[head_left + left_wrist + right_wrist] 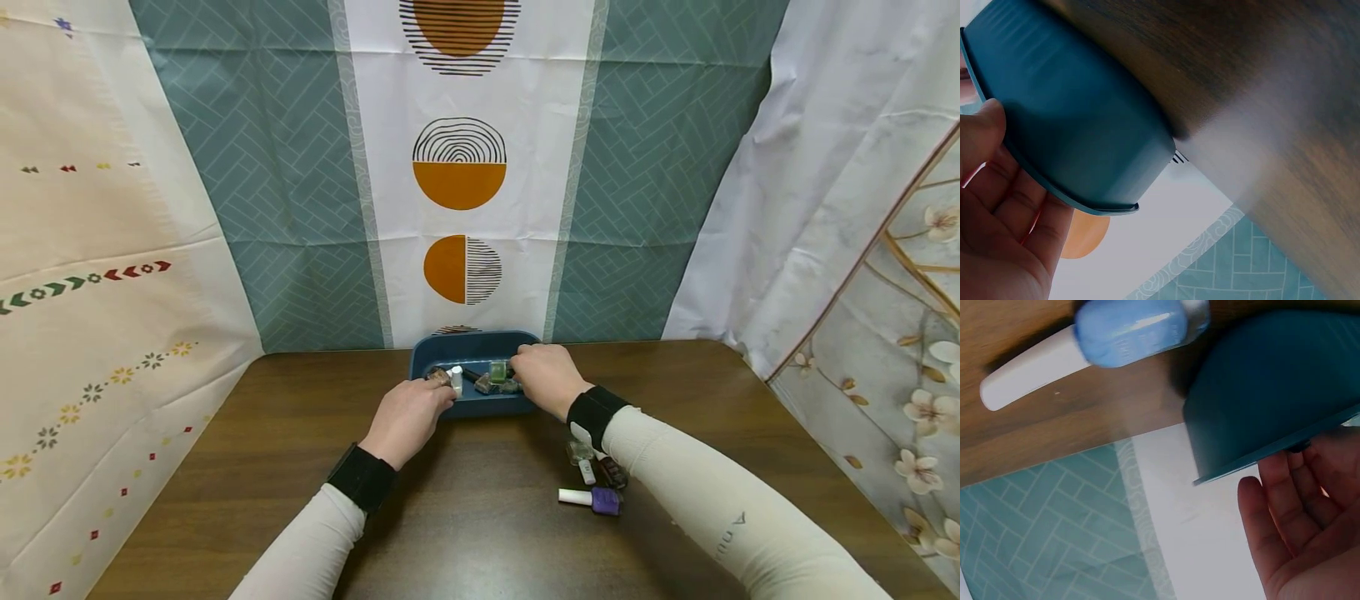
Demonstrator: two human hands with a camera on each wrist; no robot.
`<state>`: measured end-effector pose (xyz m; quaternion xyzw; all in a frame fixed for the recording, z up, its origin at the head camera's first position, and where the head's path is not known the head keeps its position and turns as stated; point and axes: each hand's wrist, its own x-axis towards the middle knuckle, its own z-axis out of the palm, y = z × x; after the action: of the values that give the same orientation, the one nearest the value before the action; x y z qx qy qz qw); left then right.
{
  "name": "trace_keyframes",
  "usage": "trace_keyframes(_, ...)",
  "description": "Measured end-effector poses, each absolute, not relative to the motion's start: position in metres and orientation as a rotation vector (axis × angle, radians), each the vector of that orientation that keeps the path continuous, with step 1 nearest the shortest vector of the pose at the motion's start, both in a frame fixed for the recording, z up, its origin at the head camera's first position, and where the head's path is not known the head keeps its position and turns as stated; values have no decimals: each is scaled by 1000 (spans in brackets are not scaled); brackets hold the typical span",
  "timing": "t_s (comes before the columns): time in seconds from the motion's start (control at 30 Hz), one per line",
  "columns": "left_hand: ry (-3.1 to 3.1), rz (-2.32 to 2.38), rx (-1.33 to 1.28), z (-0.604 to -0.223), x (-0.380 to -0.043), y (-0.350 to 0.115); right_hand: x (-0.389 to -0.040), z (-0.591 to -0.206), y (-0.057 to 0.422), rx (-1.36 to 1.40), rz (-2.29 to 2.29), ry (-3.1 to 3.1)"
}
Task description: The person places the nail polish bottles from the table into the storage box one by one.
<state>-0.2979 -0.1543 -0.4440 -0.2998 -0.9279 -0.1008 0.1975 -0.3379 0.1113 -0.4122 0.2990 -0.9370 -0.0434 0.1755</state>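
A dark blue bin stands at the table's far edge, with several small nail polish bottles inside. My left hand reaches over its front left rim and pinches a white-capped nail polish bottle; a brownish bottle touches the same fingers. In the left wrist view the fingertips of the left hand disappear behind the rim. At the right end, my right hand pinches the dark cap of a green nail polish bottle. Bent fingers of the right hand show at the rim.
A purple bottle with a white cap lies on the table, near a dark bottle and a clear one by my right forearm. Beside the bin lies a light blue bottle. A patterned curtain hangs behind.
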Motion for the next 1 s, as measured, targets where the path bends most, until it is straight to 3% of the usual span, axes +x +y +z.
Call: trace_keyframes(1.0, -2621, -287, -830, -443, -298, -155, -356, -406, 76, 939, -50, -2908)
